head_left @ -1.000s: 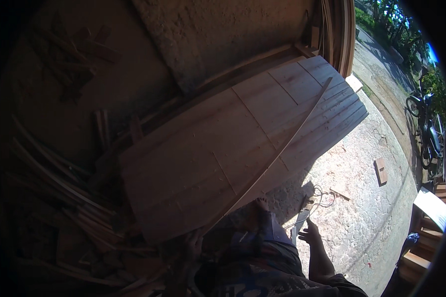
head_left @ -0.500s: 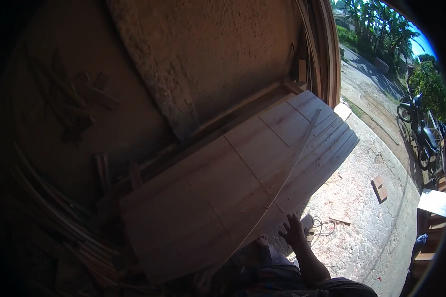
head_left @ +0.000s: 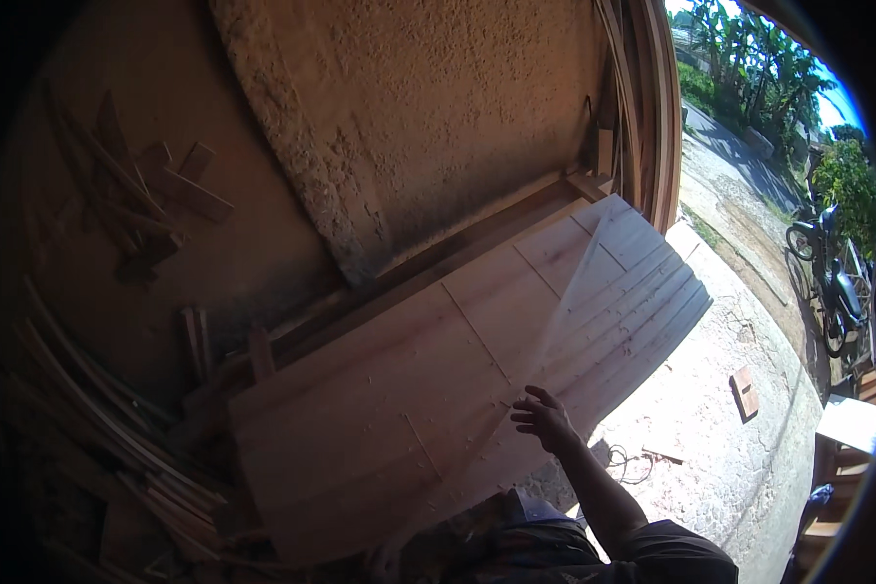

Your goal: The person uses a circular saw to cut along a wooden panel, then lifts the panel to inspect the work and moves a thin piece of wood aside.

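Observation:
A broad panel of pale reddish wood (head_left: 360, 409) slants across the middle, with thin dark lines across it and small light chips scattered on top. A long thin strip (head_left: 576, 277), smeared by motion, lies diagonally over the panel. Close beside this strip, my right hand (head_left: 547, 423) hovers above the panel's near side, fingers stretched and apart, holding nothing I can see. My left hand (head_left: 387, 559) is a dim shape in the shadow at the panel's near edge; its fingers, and anything in them, cannot be made out.
Rough wall (head_left: 438, 127) rises behind the panel. Long curved strips (head_left: 107, 409) and wood offcuts (head_left: 190, 190) lie at left. Tall boards (head_left: 652, 117) stand at the far right corner. On the sunlit ground are a wooden block (head_left: 744, 392) and a dark cord (head_left: 631, 467); a motorcycle (head_left: 837, 282) stands outside.
My right hand has moved up and left, from beyond the panel's near edge to over it. The long strip has shifted left and blurred. The view has brightened.

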{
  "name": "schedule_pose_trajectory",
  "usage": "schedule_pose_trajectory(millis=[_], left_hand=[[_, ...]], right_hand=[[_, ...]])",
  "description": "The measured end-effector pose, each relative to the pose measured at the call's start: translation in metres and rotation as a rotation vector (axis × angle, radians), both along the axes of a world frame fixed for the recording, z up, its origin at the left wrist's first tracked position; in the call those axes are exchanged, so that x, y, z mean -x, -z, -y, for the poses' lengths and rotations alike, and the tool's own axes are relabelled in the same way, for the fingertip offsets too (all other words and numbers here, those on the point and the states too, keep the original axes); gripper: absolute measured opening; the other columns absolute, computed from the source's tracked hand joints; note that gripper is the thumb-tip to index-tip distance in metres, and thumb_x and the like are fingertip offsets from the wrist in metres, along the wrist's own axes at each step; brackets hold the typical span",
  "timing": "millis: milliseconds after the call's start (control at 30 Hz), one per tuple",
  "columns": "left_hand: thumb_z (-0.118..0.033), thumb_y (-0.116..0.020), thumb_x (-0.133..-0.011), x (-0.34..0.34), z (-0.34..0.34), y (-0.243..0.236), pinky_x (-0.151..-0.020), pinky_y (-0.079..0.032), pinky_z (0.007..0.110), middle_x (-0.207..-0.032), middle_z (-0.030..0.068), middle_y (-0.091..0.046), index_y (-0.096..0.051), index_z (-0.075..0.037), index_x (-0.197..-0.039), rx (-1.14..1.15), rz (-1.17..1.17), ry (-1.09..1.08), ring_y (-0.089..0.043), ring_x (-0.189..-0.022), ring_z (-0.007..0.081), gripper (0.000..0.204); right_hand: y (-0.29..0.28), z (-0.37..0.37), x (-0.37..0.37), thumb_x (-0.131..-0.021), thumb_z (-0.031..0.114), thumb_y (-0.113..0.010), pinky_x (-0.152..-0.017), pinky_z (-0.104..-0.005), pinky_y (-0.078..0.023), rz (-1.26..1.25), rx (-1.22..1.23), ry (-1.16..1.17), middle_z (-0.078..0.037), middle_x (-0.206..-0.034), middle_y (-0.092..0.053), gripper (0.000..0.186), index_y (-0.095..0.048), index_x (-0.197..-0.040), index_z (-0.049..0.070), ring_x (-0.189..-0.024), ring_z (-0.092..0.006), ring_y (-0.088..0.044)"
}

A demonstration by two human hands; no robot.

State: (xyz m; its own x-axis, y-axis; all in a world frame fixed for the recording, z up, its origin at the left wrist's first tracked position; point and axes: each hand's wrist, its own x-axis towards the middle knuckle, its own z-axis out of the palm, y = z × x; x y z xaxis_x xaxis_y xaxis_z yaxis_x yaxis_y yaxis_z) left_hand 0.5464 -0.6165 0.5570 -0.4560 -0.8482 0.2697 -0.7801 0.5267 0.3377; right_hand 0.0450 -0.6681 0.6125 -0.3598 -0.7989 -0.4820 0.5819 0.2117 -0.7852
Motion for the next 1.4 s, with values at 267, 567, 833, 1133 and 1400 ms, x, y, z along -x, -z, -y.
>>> schedule_pose_trajectory(millis=[267,567,833,1133,1400], left_hand=[[-0.017,-0.067,-0.097,0.034,0.013,-0.02,-0.091,-0.053,0.049,-0.122,0.0208,-0.066,-0.067,-0.002,-0.124,-0.109,0.09,-0.004,-0.062,-0.11,0.0431,0.031],[-0.018,-0.065,-0.097,0.072,0.032,-0.051,-0.089,-0.053,0.051,-0.118,0.0217,-0.066,-0.067,-0.003,-0.124,-0.091,-0.031,0.006,-0.062,-0.106,0.0438,0.032],[-0.019,-0.063,-0.097,0.032,0.035,-0.076,-0.085,-0.051,0.052,-0.112,0.0197,-0.068,-0.067,-0.005,-0.127,-0.118,0.093,-0.04,-0.063,-0.099,0.0418,0.033],[-0.024,-0.055,-0.104,0.08,0.053,-0.047,-0.061,-0.049,0.042,-0.096,0.0143,-0.068,-0.067,-0.002,-0.121,-0.247,0.257,0.354,-0.061,-0.07,0.0298,0.03],[-0.033,-0.057,-0.101,0.19,0.036,-0.054,-0.082,-0.054,0.049,-0.098,0.0243,-0.069,-0.07,-0.006,-0.112,-0.787,0.07,0.357,-0.067,-0.095,0.0437,0.032]], right_hand=[[0.014,0.036,0.008,-0.096,0.031,-0.066,-0.081,-0.0409,-0.054,-0.358,-0.256,0.296,-0.01,-0.117,-0.059,0.052,-0.046,-0.139,0.01,-0.102,-0.0216,-0.06],[0.017,0.046,0.027,-0.097,0.028,-0.066,-0.069,-0.0394,-0.059,-0.081,-0.04,0.027,-0.013,-0.103,-0.064,0.038,-0.049,-0.12,0.003,-0.081,-0.0255,-0.069],[-0.007,0.027,0.085,-0.093,0.026,-0.069,-0.066,-0.0351,-0.058,-0.192,-0.057,0.295,-0.013,-0.098,-0.064,0.041,-0.049,-0.119,0.002,-0.08,-0.0228,-0.068],[-0.006,-0.062,0.051,-0.093,0.028,-0.069,-0.071,-0.0344,-0.056,-0.206,-0.046,0.491,-0.013,-0.117,-0.061,0.07,-0.035,-0.15,0.004,-0.089,-0.0221,-0.065],[0.02,-0.158,-0.074,-0.094,0.03,-0.07,-0.078,-0.0322,-0.057,-0.368,-0.008,-0.218,-0.018,-0.123,-0.067,0.068,-0.041,-0.15,0.003,-0.095,-0.0188,-0.069]])
